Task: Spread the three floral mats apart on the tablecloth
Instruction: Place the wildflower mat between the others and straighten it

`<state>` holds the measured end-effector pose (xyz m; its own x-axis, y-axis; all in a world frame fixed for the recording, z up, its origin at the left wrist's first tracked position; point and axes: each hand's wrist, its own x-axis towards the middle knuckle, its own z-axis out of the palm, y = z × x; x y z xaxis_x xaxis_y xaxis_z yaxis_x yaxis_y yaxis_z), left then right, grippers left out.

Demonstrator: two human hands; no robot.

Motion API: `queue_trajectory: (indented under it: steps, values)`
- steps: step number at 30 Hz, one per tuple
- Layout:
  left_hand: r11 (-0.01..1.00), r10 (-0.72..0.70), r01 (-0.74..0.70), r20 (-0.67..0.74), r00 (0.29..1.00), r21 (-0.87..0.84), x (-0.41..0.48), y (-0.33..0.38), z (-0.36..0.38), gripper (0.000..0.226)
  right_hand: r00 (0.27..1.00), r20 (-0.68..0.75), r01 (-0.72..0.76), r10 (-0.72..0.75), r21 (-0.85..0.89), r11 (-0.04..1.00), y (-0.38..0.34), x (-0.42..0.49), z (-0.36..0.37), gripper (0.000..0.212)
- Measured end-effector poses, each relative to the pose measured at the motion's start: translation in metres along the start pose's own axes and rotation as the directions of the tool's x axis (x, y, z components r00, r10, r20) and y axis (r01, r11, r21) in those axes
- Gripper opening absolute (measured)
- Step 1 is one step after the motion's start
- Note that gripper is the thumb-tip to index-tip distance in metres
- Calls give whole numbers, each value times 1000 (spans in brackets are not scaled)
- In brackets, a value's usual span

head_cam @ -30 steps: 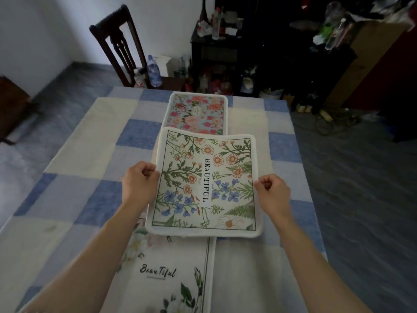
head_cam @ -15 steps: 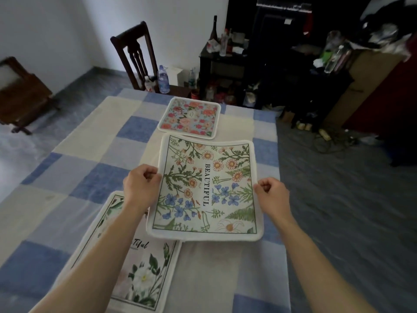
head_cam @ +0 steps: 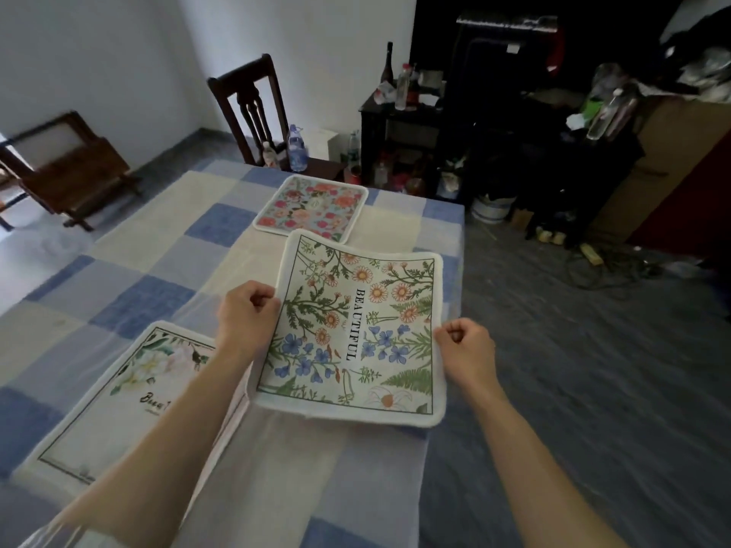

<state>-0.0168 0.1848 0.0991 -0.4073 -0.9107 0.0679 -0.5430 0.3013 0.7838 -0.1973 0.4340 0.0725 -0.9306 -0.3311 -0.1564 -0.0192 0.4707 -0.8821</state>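
Note:
A white mat printed BEAUTIFUL with orange and blue flowers (head_cam: pixel 356 334) is held just above the right side of the blue and cream checked tablecloth (head_cam: pixel 166 247). My left hand (head_cam: pixel 247 314) grips its left edge and my right hand (head_cam: pixel 466 350) grips its right edge. A pink rose mat (head_cam: pixel 312 207) lies flat at the far end, apart from the held one. Near left lies a white mat with pale flowers and script lettering (head_cam: pixel 126 389), partly hidden by my left forearm.
The table's right edge (head_cam: pixel 461 247) runs just beside the held mat, with grey floor beyond. A dark wooden chair (head_cam: pixel 249 104) with bottles on its seat stands at the far end. Dark cluttered shelves (head_cam: pixel 415 124) stand at the back right, a low wooden chair (head_cam: pixel 67 164) far left.
The held mat has moved right toward the table's edge. It no longer overlaps the near-left mat or the rose mat, and more of both now shows.

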Motion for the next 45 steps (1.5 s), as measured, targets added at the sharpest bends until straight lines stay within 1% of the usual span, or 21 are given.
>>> queue_trajectory:
  steps: [2, 5, 9, 13, 18, 20, 23, 27, 32, 36, 40, 43, 45]
  values:
    - [999, -25, 26, -38, 999, 18, -27, 14, 23, 8, 998, 67, -10, 10, 8, 1000, 17, 11, -18, 11]
    - [997, -19, 28, -108, 994, 78, -65, 30, 46, 8, 987, 158, 15, -12, -17, 1000, 32, 31, -48, 11]
    - [990, -111, 124, -158, 981, 73, -97, 53, 51, 10, 970, 244, 35, -20, -56, 998, 34, 55, -83, 9]
    - [984, -151, 169, -219, 964, 63, -107, 67, 43, 14, 952, 303, 73, -46, -81, 994, 25, 67, -87, 9]
    - [977, -211, 201, -269, 940, -63, -99, 53, 39, 7, 931, 349, 146, -103, -97, 985, 6, 78, -70, 9]
    - [971, -238, 218, -293, 926, -99, -96, 48, 41, 7, 922, 371, 169, -114, -118, 979, 0, 88, -65, 8]
    - [961, -273, 241, -320, 907, -136, -89, 48, 44, 8, 908, 382, 248, -172, -158, 956, -18, 107, -60, 8]
    - [942, -317, 264, -297, 901, -207, -71, 53, 51, 10, 894, 356, 334, -273, -123, 934, -39, 133, -56, 12]
    - [933, -350, 296, -327, 878, -206, -54, 71, 72, 11, 870, 393, 352, -298, -71, 933, -41, 180, -59, 14]
    - [935, -354, 306, -411, 840, -180, -46, 94, 99, 7, 824, 448, 398, -346, -24, 917, -44, 234, -60, 14]
    - [917, -399, 352, -449, 799, -188, -52, 122, 138, 7, 763, 532, 448, -368, -24, 894, -44, 282, -67, 13]
    - [896, -444, 385, -486, 753, -221, -63, 135, 161, 8, 708, 583, 510, -398, -33, 859, -49, 309, -73, 15]
    - [872, -487, 422, -511, 708, -248, -74, 140, 169, 6, 666, 628, 531, -402, -21, 847, -54, 320, -71, 15]
